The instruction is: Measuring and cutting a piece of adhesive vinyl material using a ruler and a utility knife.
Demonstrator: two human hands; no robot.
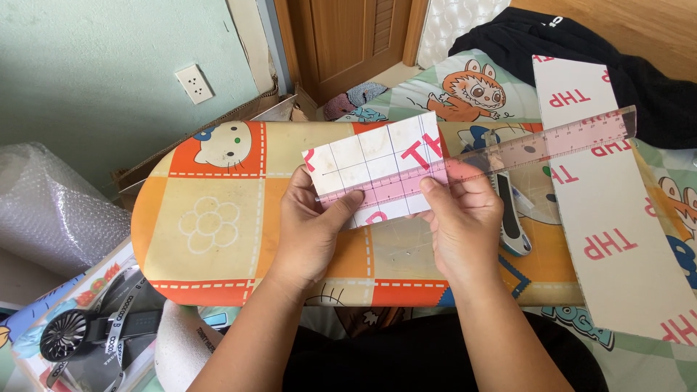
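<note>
The left hand [308, 229] grips the lower left edge of a small white card [377, 168], its thumb pressed on top near the card's bottom edge and the fingers curled underneath. The right hand [465, 218] pinches the card's lower right part in the same way, with the thumb lying on a clear pink-tinted ruler [508, 156] and pressing it against the card. Both hands are closed in a pinch.

The card is a rough rectangle, tilted so that its right end sits higher than its left. Thin pencil-like lines rule its white face into a grid of boxes, and parts of large red printed letters show at its left edge, upper right corner and bottom edge. The ruler lies slantwise across the card's lower half and runs well past it up to the right, where its far end crosses a long white sheet [617, 210] with the same red lettering.

The card is held just above a small folding table [210, 218] with a rounded left end, whose top carries a cartoon print in orange, yellow and cream squares with a cat face and a flower outline. A utility knife [512, 218] with a grey and white handle lies on the table just right of the right hand, under the ruler. A black garment [653, 87] lies at the upper right. Bubble wrap [51, 210] sits at the left, and a small black fan [64, 335] rests at the lower left.
</note>
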